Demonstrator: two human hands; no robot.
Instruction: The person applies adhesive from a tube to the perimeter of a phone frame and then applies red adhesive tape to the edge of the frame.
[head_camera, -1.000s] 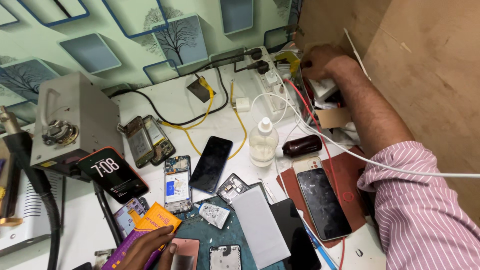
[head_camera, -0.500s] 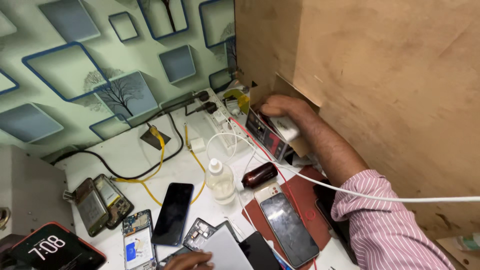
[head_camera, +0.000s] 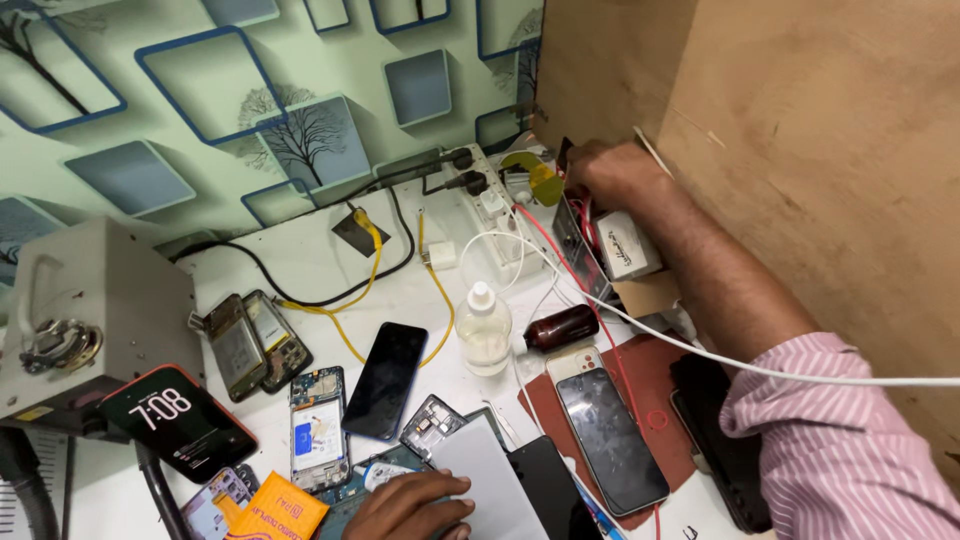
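The right hand (head_camera: 610, 172) reaches behind a small dark box (head_camera: 580, 245) near the power strip (head_camera: 490, 205); its grip cannot be told. The left hand (head_camera: 410, 505) rests flat and released on a white panel (head_camera: 485, 480) on the desk (head_camera: 300, 265).

Your right hand (head_camera: 610, 172): fingertips hidden behind the small boxes (head_camera: 610, 245); grip unclear. Your left hand (head_camera: 410, 505) is cut by the bottom edge, as is the grey panel (head_camera: 485, 480).
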